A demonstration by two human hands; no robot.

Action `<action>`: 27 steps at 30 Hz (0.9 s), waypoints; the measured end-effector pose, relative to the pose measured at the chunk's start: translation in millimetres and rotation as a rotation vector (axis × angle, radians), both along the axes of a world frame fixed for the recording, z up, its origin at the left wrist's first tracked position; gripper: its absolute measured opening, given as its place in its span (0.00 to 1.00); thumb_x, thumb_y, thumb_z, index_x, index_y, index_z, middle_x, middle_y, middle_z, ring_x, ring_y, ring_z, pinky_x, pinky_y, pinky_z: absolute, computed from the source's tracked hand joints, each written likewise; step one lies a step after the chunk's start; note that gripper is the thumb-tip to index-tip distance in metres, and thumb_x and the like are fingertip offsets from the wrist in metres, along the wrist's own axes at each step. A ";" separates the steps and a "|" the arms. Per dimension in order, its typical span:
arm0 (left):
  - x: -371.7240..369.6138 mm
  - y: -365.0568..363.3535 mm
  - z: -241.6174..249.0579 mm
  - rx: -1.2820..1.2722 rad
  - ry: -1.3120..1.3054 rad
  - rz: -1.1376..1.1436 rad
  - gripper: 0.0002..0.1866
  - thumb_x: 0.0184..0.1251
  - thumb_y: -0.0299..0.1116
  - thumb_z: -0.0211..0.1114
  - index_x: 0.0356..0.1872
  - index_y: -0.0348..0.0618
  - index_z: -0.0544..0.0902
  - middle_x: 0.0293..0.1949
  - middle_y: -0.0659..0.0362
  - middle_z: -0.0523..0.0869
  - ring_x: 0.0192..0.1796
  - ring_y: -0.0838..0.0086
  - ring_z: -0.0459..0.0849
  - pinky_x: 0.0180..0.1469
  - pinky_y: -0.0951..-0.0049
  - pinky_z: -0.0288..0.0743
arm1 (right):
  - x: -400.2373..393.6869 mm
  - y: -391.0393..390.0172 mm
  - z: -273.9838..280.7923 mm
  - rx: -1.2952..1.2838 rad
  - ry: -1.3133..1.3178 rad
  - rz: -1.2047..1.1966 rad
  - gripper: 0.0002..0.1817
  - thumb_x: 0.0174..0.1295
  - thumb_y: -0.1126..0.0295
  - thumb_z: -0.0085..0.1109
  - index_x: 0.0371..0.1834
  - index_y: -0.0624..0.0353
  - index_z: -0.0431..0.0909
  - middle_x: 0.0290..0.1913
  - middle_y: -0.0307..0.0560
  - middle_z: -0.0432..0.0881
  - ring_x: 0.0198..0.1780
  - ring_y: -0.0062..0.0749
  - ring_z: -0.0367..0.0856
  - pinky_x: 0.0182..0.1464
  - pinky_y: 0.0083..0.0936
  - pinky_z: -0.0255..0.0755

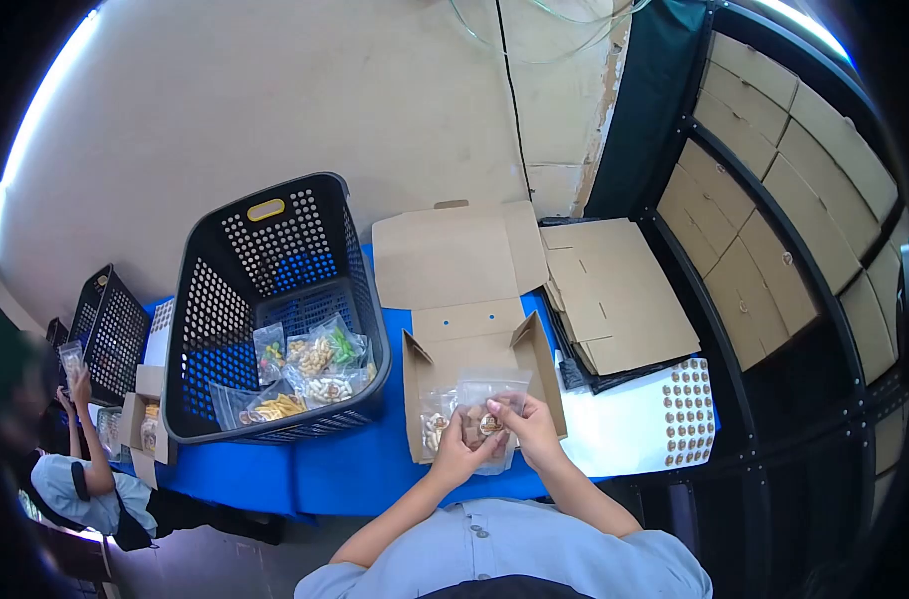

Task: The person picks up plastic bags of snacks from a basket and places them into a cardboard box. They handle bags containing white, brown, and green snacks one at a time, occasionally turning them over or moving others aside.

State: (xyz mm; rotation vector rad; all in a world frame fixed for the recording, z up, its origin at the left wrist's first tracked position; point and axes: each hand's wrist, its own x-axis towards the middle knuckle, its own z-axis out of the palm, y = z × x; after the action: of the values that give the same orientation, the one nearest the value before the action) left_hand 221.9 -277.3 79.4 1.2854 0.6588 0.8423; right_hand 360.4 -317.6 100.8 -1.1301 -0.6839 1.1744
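Both hands grip a clear zip bag [492, 387] with brown pieces inside and a round sticker [490, 423] on its front. My left hand [458, 457] pinches the bag's left side. On the right side, my right hand [534, 429] is closed, its fingers by the sticker. The bag is over the front of an open cardboard box [459, 349], whose lid is folded back. Another small clear bag [435, 417] with pale contents lies in the box's front left, partly hidden by the held bag.
Left of the box stands a black perforated basket [373, 384] with several bags of snacks. Flat cardboard [624, 290] is stacked at right, beside a sticker sheet [687, 409]. A blue-covered table [340, 469] lies underneath. At far left, a co-worker [95, 489] holds a bag near another basket [115, 329].
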 end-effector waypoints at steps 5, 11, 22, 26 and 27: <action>13.4 -10.3 -12.7 0.012 0.095 -0.103 0.33 0.57 0.33 0.73 0.59 0.41 0.64 0.47 0.55 0.80 0.47 0.74 0.82 0.50 0.73 0.76 | 26.5 -3.5 4.4 -0.024 -0.005 -0.149 0.12 0.62 0.67 0.64 0.41 0.66 0.81 0.38 0.44 0.85 0.37 0.20 0.81 0.36 0.17 0.74; -3.1 12.1 -22.1 0.151 0.110 0.107 0.06 0.61 0.29 0.69 0.34 0.37 0.84 0.35 0.60 0.83 0.41 0.77 0.80 0.48 0.77 0.73 | 23.3 -12.4 -11.0 -0.069 -0.205 0.184 0.10 0.64 0.71 0.60 0.41 0.66 0.85 0.48 0.53 0.84 0.50 0.30 0.81 0.56 0.25 0.71; -50.0 31.0 -5.3 0.102 0.093 0.189 0.15 0.71 0.33 0.59 0.53 0.35 0.80 0.48 0.55 0.84 0.51 0.74 0.81 0.55 0.74 0.72 | 9.1 1.8 14.4 0.023 -0.364 0.339 0.21 0.75 0.62 0.41 0.61 0.65 0.74 0.60 0.51 0.77 0.63 0.31 0.71 0.66 0.28 0.60; -40.2 15.8 1.6 0.353 0.131 0.091 0.31 0.67 0.38 0.64 0.68 0.38 0.66 0.66 0.51 0.71 0.66 0.66 0.71 0.67 0.67 0.62 | -8.9 5.3 -6.2 0.165 -0.555 0.187 0.22 0.73 0.61 0.45 0.62 0.64 0.72 0.61 0.54 0.75 0.62 0.35 0.72 0.64 0.28 0.63; -32.6 9.0 10.6 0.517 0.183 0.116 0.35 0.65 0.39 0.66 0.70 0.39 0.63 0.69 0.51 0.67 0.70 0.64 0.66 0.70 0.66 0.58 | -17.5 6.7 -5.8 0.260 -0.694 0.183 0.22 0.73 0.60 0.46 0.63 0.63 0.72 0.62 0.56 0.73 0.61 0.36 0.73 0.61 0.27 0.66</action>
State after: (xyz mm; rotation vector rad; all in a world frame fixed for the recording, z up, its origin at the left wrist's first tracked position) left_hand 189.3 -268.3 90.0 1.8195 0.6886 1.0401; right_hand 342.9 -310.9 95.0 -1.2687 -1.4531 0.7917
